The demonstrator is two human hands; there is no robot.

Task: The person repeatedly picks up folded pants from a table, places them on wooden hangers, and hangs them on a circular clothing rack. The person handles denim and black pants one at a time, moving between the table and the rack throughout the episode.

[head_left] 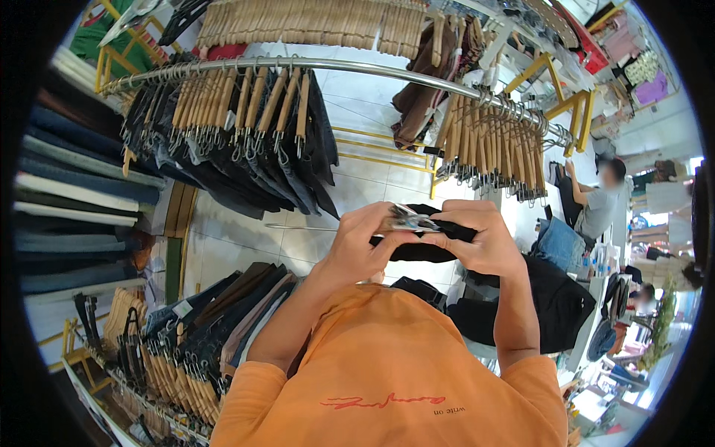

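Both my hands are together in front of my chest. My left hand [363, 240] closes on the metal clip end of a hanger [402, 219], whose thin hook points to the left. Black cloth [424, 252], which looks like a garment's waistband, hangs under the clip between the hands. My right hand [480, 237] pinches the same black cloth close to the clip, thumb towards the left thumb. The fingers hide much of the hanger, and whether its clip is closed on the cloth cannot be told.
Ahead, a metal rail [368, 72] carries dark trousers [268, 167] on wooden hangers and, to the right, bare wooden clip hangers [491, 145]. Folded trousers [84, 184] fill shelves at left. Another garment rack [184, 346] stands lower left. Black garments [536, 307] lie at right; a person [597, 201] sits beyond.
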